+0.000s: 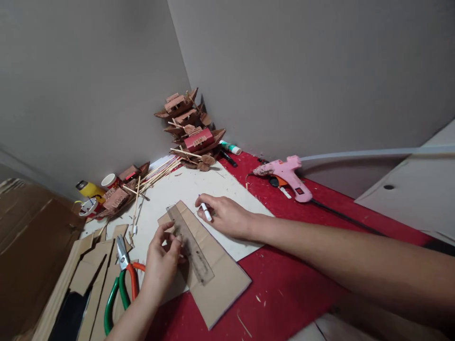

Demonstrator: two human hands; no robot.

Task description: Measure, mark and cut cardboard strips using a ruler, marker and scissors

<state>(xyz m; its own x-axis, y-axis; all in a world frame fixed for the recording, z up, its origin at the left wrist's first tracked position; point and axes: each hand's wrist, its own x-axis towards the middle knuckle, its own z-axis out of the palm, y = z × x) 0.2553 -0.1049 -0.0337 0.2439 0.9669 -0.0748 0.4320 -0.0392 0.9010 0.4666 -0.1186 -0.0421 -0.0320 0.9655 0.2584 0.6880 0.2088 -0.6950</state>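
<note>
A flat piece of brown cardboard lies at an angle over a white sheet and a red tabletop. On it rests a clear, smudged ruler. My left hand is at the ruler's left edge, fingers bent, with thumb and fingertips on the plastic; some fingers are partly hidden. Just beyond the cardboard's right edge, my right hand grips a white marker pen between thumb and fingers. The pen's tip is mostly hidden behind the fingers.
Pliers with green and orange handles lie at left on cardboard scraps. A pink glue gun with a black cord sits right. Brown model boats pile in the corner, near thin sticks, paper cups and a yellow bottle.
</note>
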